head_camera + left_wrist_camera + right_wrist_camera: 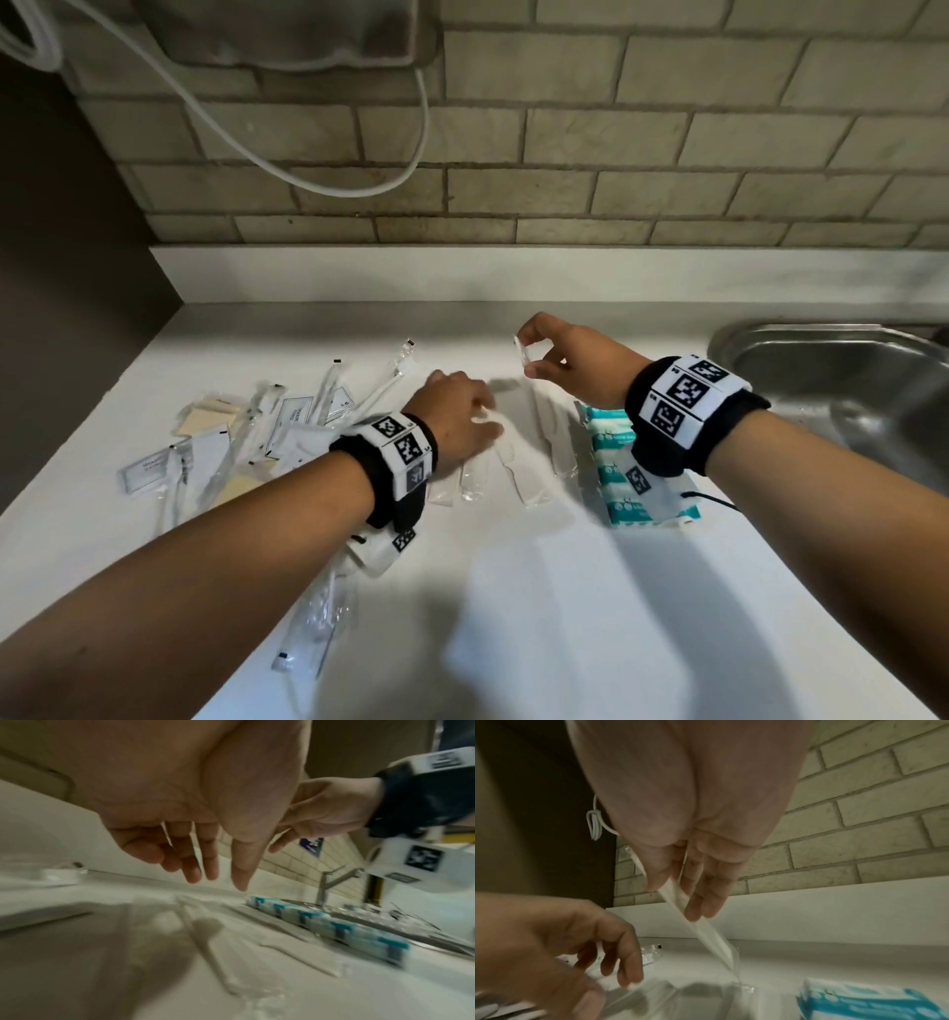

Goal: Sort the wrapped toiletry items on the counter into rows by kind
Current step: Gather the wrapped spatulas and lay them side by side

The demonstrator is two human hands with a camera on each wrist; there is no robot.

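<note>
My counter point(513, 616), from pile to sink

Unsorted packets point(246, 437) lie at my left; wrapped combs point(518, 462) sit in the middle under my left hand point(457, 426); tissue packs point(611, 462) lie right of them, the sink point(847, 375) beyond.

Two hands point(457, 416), one sink point(842, 380), one teal-and-white packet point(611, 452).

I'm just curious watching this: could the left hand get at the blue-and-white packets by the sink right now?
Probably yes. The left hand hovers open over the wrapped combs, and the blue-and-white packets lie just beyond them. The right hand, pinching a wrapped comb, has its wrist above those packets and could crowd the way.
</note>
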